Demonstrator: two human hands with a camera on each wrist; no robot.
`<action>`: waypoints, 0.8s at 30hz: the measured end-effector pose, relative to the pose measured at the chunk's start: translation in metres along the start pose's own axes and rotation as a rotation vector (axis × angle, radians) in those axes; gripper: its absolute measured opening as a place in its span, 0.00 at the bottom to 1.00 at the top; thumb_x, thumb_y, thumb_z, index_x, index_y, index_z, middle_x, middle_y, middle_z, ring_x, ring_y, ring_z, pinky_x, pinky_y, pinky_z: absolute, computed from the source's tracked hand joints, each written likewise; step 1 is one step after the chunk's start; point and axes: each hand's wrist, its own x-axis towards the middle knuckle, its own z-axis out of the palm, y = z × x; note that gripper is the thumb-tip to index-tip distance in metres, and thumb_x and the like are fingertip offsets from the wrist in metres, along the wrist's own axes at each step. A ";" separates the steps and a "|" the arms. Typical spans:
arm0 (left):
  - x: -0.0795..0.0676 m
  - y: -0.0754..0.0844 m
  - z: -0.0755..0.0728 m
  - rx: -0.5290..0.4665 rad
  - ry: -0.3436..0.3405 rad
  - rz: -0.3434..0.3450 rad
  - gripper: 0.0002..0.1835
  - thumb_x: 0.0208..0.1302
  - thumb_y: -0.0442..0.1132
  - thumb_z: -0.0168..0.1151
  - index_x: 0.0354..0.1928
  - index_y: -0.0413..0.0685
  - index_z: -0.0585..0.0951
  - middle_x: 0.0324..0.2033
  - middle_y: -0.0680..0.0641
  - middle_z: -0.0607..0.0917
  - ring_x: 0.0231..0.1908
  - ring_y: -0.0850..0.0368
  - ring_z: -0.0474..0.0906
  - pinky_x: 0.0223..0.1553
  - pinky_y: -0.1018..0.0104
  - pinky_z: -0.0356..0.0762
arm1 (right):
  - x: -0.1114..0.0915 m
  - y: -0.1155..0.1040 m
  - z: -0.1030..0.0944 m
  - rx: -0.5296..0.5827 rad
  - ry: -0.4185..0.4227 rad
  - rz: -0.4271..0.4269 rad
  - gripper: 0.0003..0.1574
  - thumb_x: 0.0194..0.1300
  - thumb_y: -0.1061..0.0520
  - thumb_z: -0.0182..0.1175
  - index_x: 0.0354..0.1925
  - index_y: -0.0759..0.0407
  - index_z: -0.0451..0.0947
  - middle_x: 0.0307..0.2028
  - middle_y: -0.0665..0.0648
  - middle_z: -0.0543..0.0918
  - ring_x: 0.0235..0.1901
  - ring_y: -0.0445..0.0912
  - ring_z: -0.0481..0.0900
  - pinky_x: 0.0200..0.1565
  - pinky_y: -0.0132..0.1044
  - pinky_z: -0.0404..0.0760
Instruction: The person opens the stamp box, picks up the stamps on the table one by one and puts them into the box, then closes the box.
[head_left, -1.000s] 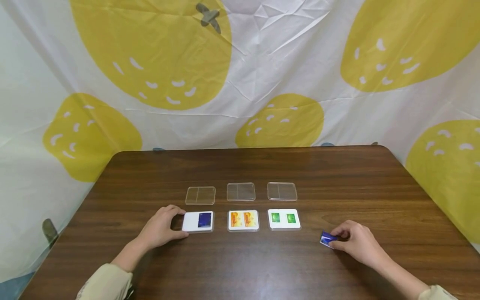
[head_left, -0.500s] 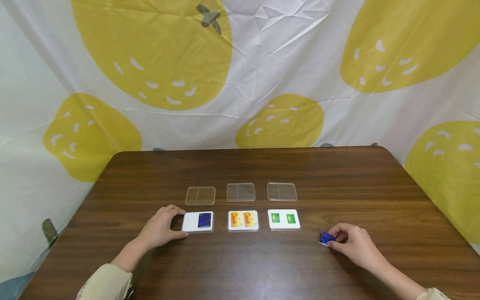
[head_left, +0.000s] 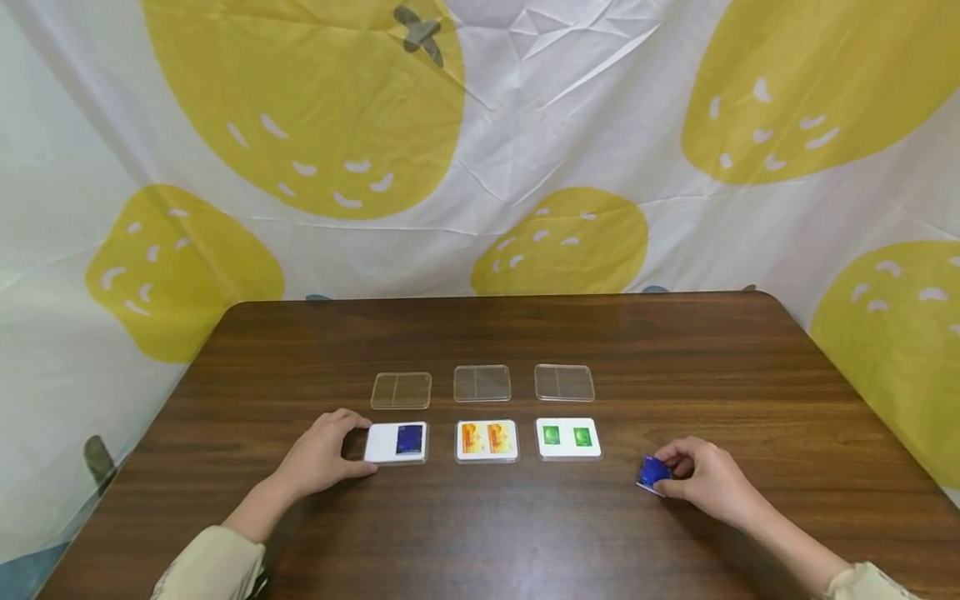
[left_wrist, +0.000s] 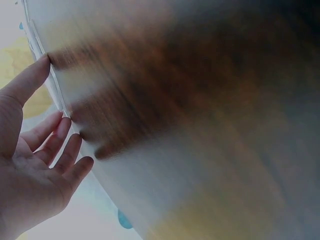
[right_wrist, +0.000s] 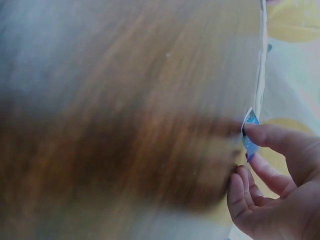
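Note:
My left hand (head_left: 328, 454) holds the left end of a clear flat case (head_left: 381, 442), with fingertips at its far left corner and the thumb at the near one. Inside, a dark blue picture piece (head_left: 409, 439) lies on the right half of a white insert. Out to the right, my right hand (head_left: 708, 482) pinches a small blue card (head_left: 651, 472) between thumb and fingers, close to the tabletop. The right wrist view shows this blue card (right_wrist: 250, 134) edge-on in the pinch. In the left wrist view the left hand (left_wrist: 37, 165) shows, but the case is hard to make out.
In the same row lie a case with two orange pictures (head_left: 486, 441) and a case with two green pictures (head_left: 567, 438). Behind them are three clear lids: left lid (head_left: 401, 391), middle lid (head_left: 482, 383), right lid (head_left: 564, 382). A patterned cloth (head_left: 510, 150) hangs behind the table (head_left: 480, 325).
The blue card in my right hand has tilted, so more of its blue face shows; a lighter patch seen earlier is gone. The left hand and the cases stay put.

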 end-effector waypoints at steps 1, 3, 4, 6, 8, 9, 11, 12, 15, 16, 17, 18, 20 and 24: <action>0.000 0.000 0.000 0.000 0.000 0.001 0.28 0.39 0.47 0.74 0.43 0.40 0.78 0.39 0.45 0.79 0.45 0.45 0.72 0.46 0.51 0.70 | 0.000 0.000 0.000 -0.012 0.008 -0.012 0.20 0.40 0.59 0.72 0.35 0.62 0.79 0.28 0.51 0.78 0.28 0.41 0.74 0.28 0.30 0.73; 0.000 0.000 0.000 -0.001 -0.001 0.000 0.28 0.39 0.47 0.74 0.43 0.40 0.78 0.39 0.45 0.79 0.45 0.45 0.72 0.47 0.51 0.70 | 0.001 0.001 0.000 -0.031 0.022 -0.036 0.19 0.40 0.59 0.72 0.34 0.61 0.79 0.28 0.51 0.77 0.28 0.41 0.74 0.28 0.30 0.73; 0.000 0.000 0.000 -0.001 -0.002 -0.002 0.28 0.39 0.47 0.74 0.43 0.40 0.78 0.40 0.45 0.79 0.45 0.45 0.72 0.47 0.51 0.70 | 0.001 0.001 0.000 -0.029 0.023 -0.043 0.19 0.40 0.60 0.72 0.34 0.61 0.79 0.28 0.51 0.77 0.27 0.40 0.74 0.28 0.30 0.73; 0.000 0.000 -0.001 -0.003 -0.004 -0.005 0.28 0.39 0.47 0.74 0.43 0.40 0.78 0.40 0.45 0.79 0.45 0.45 0.72 0.47 0.51 0.70 | 0.002 0.003 0.000 -0.011 0.023 -0.050 0.18 0.41 0.61 0.72 0.34 0.62 0.79 0.28 0.51 0.78 0.26 0.39 0.74 0.28 0.30 0.73; 0.000 0.000 -0.001 -0.004 -0.004 -0.007 0.28 0.39 0.47 0.74 0.43 0.40 0.78 0.40 0.45 0.79 0.46 0.45 0.72 0.47 0.51 0.70 | 0.003 0.005 0.000 0.013 0.022 -0.047 0.18 0.41 0.63 0.71 0.34 0.64 0.79 0.27 0.52 0.78 0.25 0.37 0.74 0.27 0.29 0.74; 0.000 0.000 -0.001 -0.005 -0.003 -0.007 0.28 0.39 0.47 0.74 0.43 0.40 0.78 0.40 0.45 0.79 0.46 0.45 0.72 0.47 0.51 0.70 | 0.004 0.005 0.000 0.032 0.023 -0.042 0.17 0.42 0.63 0.70 0.35 0.65 0.78 0.27 0.53 0.79 0.24 0.37 0.75 0.27 0.29 0.74; 0.000 0.000 -0.001 -0.006 -0.001 -0.006 0.28 0.39 0.47 0.74 0.43 0.40 0.78 0.40 0.45 0.79 0.46 0.45 0.72 0.47 0.51 0.70 | 0.005 0.007 -0.001 0.067 0.016 -0.024 0.18 0.42 0.65 0.69 0.35 0.67 0.78 0.27 0.54 0.79 0.24 0.37 0.75 0.26 0.29 0.75; 0.000 0.000 -0.001 -0.006 0.000 -0.005 0.28 0.39 0.47 0.74 0.43 0.40 0.78 0.40 0.45 0.79 0.45 0.45 0.72 0.47 0.51 0.70 | 0.005 0.007 -0.002 0.086 0.012 -0.015 0.18 0.43 0.65 0.69 0.36 0.68 0.78 0.27 0.55 0.79 0.24 0.37 0.76 0.26 0.29 0.75; 0.000 0.000 -0.001 -0.006 0.002 -0.002 0.28 0.39 0.47 0.74 0.43 0.40 0.78 0.40 0.45 0.79 0.45 0.45 0.73 0.47 0.51 0.70 | 0.006 0.009 -0.003 0.142 0.003 0.029 0.19 0.42 0.67 0.69 0.37 0.70 0.77 0.28 0.57 0.80 0.25 0.39 0.77 0.26 0.29 0.76; 0.000 0.000 0.000 -0.006 0.002 -0.001 0.28 0.39 0.47 0.74 0.43 0.39 0.78 0.39 0.45 0.79 0.45 0.45 0.73 0.47 0.51 0.70 | 0.006 0.009 -0.004 0.161 -0.002 0.044 0.20 0.42 0.67 0.68 0.38 0.71 0.77 0.28 0.57 0.80 0.25 0.39 0.77 0.26 0.30 0.76; 0.000 0.000 0.000 -0.006 0.002 -0.001 0.28 0.39 0.47 0.74 0.43 0.39 0.78 0.40 0.45 0.79 0.45 0.45 0.73 0.47 0.51 0.70 | 0.007 0.009 -0.004 0.184 -0.007 0.054 0.20 0.42 0.68 0.68 0.38 0.71 0.77 0.29 0.58 0.80 0.26 0.40 0.77 0.26 0.30 0.76; 0.000 0.000 0.000 -0.006 0.002 -0.001 0.28 0.39 0.47 0.74 0.43 0.39 0.78 0.40 0.45 0.79 0.45 0.45 0.73 0.47 0.51 0.70 | 0.007 0.010 -0.005 0.204 -0.013 0.066 0.20 0.43 0.68 0.67 0.38 0.72 0.77 0.29 0.58 0.80 0.26 0.40 0.77 0.26 0.30 0.77; 0.000 0.000 0.000 -0.007 0.001 -0.001 0.28 0.39 0.47 0.74 0.43 0.39 0.78 0.40 0.45 0.79 0.45 0.45 0.72 0.47 0.51 0.70 | 0.007 0.010 -0.005 0.257 -0.028 0.097 0.20 0.44 0.69 0.66 0.39 0.74 0.76 0.30 0.59 0.79 0.26 0.40 0.77 0.26 0.31 0.77; 0.000 0.000 -0.001 -0.010 -0.001 -0.002 0.28 0.39 0.47 0.74 0.43 0.39 0.78 0.40 0.45 0.79 0.46 0.44 0.72 0.47 0.51 0.70 | 0.007 0.010 -0.005 0.335 -0.045 0.133 0.17 0.49 0.72 0.60 0.41 0.79 0.74 0.31 0.61 0.78 0.28 0.40 0.78 0.27 0.33 0.79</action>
